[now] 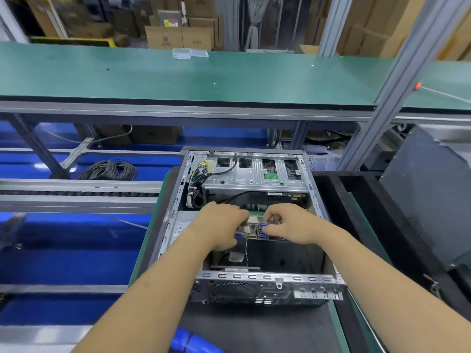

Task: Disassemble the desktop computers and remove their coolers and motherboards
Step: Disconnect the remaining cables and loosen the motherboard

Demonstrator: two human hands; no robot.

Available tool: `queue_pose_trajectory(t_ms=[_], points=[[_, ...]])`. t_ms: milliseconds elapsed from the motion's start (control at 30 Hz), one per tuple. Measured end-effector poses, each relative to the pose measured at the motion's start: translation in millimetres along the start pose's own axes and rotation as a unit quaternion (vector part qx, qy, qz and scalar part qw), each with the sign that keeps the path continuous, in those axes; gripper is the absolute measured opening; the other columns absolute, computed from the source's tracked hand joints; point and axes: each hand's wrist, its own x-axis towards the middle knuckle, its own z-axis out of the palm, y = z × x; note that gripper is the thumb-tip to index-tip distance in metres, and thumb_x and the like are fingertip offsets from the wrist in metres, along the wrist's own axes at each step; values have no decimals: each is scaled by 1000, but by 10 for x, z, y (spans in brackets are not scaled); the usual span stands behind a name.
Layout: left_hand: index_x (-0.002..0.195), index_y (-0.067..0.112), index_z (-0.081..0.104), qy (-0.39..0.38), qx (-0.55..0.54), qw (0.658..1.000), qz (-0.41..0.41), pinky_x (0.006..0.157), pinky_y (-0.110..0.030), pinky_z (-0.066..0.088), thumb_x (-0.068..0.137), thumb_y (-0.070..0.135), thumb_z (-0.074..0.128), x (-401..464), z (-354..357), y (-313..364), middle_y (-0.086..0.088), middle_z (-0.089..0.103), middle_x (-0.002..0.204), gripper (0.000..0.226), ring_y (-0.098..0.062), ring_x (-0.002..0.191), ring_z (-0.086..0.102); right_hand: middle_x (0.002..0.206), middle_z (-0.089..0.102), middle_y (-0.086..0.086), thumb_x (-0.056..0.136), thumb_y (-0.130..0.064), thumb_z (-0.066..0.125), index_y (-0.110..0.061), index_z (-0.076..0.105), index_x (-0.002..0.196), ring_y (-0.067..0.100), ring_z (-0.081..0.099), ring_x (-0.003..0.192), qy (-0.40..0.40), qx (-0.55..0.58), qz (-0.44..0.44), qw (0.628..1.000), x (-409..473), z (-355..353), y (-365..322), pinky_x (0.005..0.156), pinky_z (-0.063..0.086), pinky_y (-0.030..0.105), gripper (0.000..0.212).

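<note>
Green matting covers the long bench (204, 72) across from me, cardboard boxes (178, 36) stacked behind it, and a coil of black cable (108, 170) lies on the blue shelf below to my left. On the dark mat right in front of me sits the open computer case (254, 278), side panel off, its drive cage (254, 174) at the far end with a bundle of coloured wires (201, 169) trailing beside it. Both my hands are down in the middle of the case over the motherboard (254, 225). My left hand (221, 225) has its fingers curled, pinching what looks like a pale connector; my right hand (285, 222) is curled too, fingertips on something small by the blue ports, though I cannot tell just what. I judge I am unplugging cables from the board, early in the strip-down. Next calls for a straight, firm pull, steadying the board so nothing bends.
</note>
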Motion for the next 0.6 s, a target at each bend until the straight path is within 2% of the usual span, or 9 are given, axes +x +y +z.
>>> queue_pose_trajectory(t_ms=[133, 233, 333, 433, 500, 600], points=[[99, 24, 50, 0, 2, 1000, 18, 68, -33, 37, 83, 23, 61, -41, -14, 21, 3, 60, 104, 19, -24, 97, 59, 77, 51, -14, 85, -37, 66, -26, 63, 98, 2, 47, 66, 17, 5, 14, 1000, -80, 23, -44, 61, 36, 21, 17], [93, 24, 45, -45, -8, 999, 14, 70, -34, 37, 81, 21, 62, -92, 89, 42, 1, 58, 106, 20, -25, 101, 57, 81, 55, -14, 84, -38, 67, -23, 63, 101, 4, 49, 68, -13, -21, 6, 1000, -100, 171, -121, 61, 40, 22, 23], [108, 23, 50, -53, -22, 998, 13, 79, -36, 37, 78, 33, 67, -103, 177, 40, 1, 55, 111, 36, -24, 108, 50, 78, 56, -12, 83, -36, 68, -22, 63, 102, 6, 48, 65, -26, -23, 4, 999, -135, 274, -114, 60, 40, 24, 24], [129, 24, 44, -68, -50, 996, 6, 88, -39, 41, 77, 35, 71, -78, 144, 55, 1, 55, 121, 60, -24, 115, 49, 80, 55, -11, 85, -36, 69, -22, 64, 102, 7, 48, 69, -5, -2, -1, 1000, -169, 254, -97, 65, 41, 25, 23], [135, 25, 42, -77, -81, 994, 3, 93, -40, 45, 77, 32, 71, -64, 97, 60, 2, 55, 126, 65, -24, 118, 51, 80, 54, -10, 86, -36, 69, -22, 64, 102, 7, 48, 69, 11, 13, -5, 1000, -178, 205, -103, 66, 42, 25, 22], [131, 26, 49, -54, -107, 993, 2, 94, -41, 46, 78, 29, 70, -63, 0, -2, 3, 56, 122, 56, -23, 116, 50, 81, 55, -10, 87, -40, 68, -28, 63, 99, 8, 49, 70, 33, 35, -4, 999, -177, 126, -97, 65, 41, 24, 18]])
